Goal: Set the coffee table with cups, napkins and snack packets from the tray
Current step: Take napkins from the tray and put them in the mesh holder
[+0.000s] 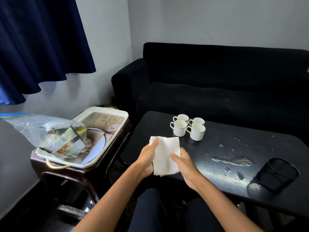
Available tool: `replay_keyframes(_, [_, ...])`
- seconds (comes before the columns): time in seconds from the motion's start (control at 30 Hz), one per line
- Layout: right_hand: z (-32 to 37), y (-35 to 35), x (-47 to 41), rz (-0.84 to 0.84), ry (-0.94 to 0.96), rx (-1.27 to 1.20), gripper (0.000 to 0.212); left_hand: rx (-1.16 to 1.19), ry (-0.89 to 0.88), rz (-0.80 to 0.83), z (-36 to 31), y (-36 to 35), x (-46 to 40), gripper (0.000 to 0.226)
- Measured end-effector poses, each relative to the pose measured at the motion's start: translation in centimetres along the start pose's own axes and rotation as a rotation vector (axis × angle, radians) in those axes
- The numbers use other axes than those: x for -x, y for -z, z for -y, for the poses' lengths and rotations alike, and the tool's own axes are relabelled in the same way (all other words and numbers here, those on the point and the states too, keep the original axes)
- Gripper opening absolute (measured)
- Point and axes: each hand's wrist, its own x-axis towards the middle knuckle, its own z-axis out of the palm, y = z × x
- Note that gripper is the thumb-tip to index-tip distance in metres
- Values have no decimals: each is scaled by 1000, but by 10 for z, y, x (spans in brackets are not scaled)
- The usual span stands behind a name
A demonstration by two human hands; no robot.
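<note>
**Napkins held in both hands over the near edge of the coffee table**

Head view. The left hand (148, 154) is gripping a stack of white napkins (165, 156) along its left side, thumb lying across the top corner, fingers curled behind. The right hand (184, 164) is holding the stack's right edge, thumb pressing on the front face, the other fingers hidden behind the paper. The napkins are hanging between the two hands, above the near left edge of the black coffee table (217, 148).

Four white cups (188, 127) are standing in a tight two-by-two cluster on the table, at about 1 o'clock from the hands, near but apart from the napkins.

At 9 o'clock from the hands, the tray (107, 148) is sitting on a dark side table (70, 173). A clear plastic bag of snack packets (66, 139) is lying across the tray's near left part.

At 4 o'clock, a black mesh cup (278, 174) is lying tilted on the table. Wet patches (232, 162) are glinting on the tabletop between it and the cups. A black sofa (217, 77) is standing behind the table.
</note>
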Motion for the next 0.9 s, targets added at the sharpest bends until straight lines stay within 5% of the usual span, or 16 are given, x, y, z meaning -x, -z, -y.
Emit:
replay_keyframes(0.23, [7,3,1,-233,92,39,15,-93,13,-16,12,-15,9,36])
replay_keyframes(0.53, [6,44,11,-156,79,92,14,-137,-125,-140,35,-65,19,29])
replay_keyframes(0.9, [-3,148,30,-320,195,105,16,-304,-169,-115,50,-124,17,22])
